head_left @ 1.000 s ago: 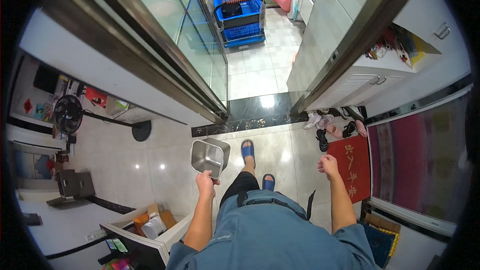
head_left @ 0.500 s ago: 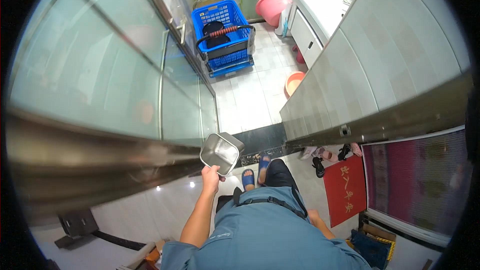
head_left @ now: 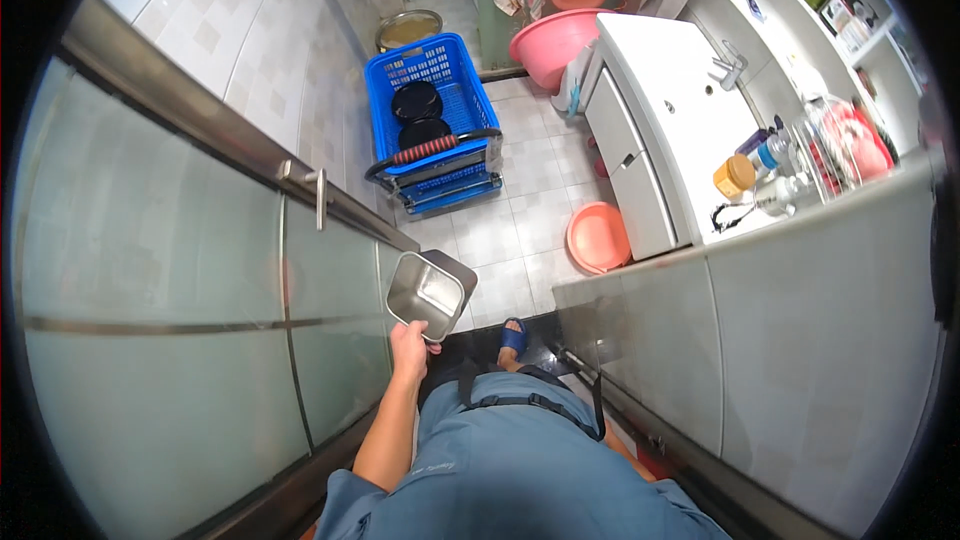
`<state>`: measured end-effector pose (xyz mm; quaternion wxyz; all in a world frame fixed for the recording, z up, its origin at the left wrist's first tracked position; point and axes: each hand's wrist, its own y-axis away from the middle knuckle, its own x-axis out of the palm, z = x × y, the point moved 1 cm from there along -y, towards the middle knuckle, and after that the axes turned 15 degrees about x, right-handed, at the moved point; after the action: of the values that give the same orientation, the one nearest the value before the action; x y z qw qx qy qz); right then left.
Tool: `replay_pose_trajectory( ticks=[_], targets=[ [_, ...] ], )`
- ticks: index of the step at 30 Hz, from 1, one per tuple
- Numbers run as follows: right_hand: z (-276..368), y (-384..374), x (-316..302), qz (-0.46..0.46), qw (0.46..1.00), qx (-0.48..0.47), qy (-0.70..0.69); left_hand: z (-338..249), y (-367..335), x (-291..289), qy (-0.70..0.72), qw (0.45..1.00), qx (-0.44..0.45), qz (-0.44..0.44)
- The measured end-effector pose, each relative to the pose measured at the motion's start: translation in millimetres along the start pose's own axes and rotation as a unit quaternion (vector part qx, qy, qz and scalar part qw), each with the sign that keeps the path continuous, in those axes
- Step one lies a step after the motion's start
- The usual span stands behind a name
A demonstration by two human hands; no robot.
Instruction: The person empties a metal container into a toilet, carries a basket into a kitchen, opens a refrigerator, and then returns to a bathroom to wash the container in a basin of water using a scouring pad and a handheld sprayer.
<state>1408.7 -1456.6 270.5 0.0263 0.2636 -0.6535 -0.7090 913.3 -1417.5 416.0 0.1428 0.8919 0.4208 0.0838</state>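
My left hand (head_left: 411, 342) is closed on the near rim of a square, rounded-corner stainless steel container (head_left: 432, 287). Its open mouth tilts toward me, and I see bare metal inside with nothing in it. I hold it in front of me at the left, close to the glass door's edge. My right forearm (head_left: 628, 458) shows beside my body, but the hand itself is hidden. Farther ahead, a blue plastic basket cart (head_left: 470, 108) with a red and black handle stands on the tiles, with black round things (head_left: 416, 102) inside.
A frosted glass door (head_left: 180, 240) stands along my left, a tiled wall (head_left: 800, 310) along my right. Beyond that wall is a white washbasin cabinet (head_left: 650, 70) with bottles and a tap. An orange basin (head_left: 598, 235) lies on the floor; a pink tub (head_left: 552, 45) is farther back.
I have stepped forward into the doorway with the container still in my left hand. The cart and washbasin are nearer, and the red mat and shoes have mostly dropped out of view.
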Motion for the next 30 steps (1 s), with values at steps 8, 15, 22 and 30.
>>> replay_pose_trajectory(
  ticks=[8,15,22,30],
  targets=[
    [142.2,-11.3,0.5,0.004,0.999,-0.025,-0.047,-39.6,-124.9,96.8,0.041,0.999,0.026,0.024],
    [247.4,-23.9,26.7,0.004,0.999,-0.016,-0.052,-74.3,-269.3,165.5,0.091,0.992,0.068,0.063],
    [325.4,-68.7,47.5,0.006,0.997,-0.063,0.054,-131.3,-373.3,208.0,0.058,0.992,0.067,0.084],
    [527.6,-136.0,21.7,-0.023,0.94,-0.148,0.307,-136.1,-436.9,256.2,0.042,0.999,0.015,0.007]
  ],
)
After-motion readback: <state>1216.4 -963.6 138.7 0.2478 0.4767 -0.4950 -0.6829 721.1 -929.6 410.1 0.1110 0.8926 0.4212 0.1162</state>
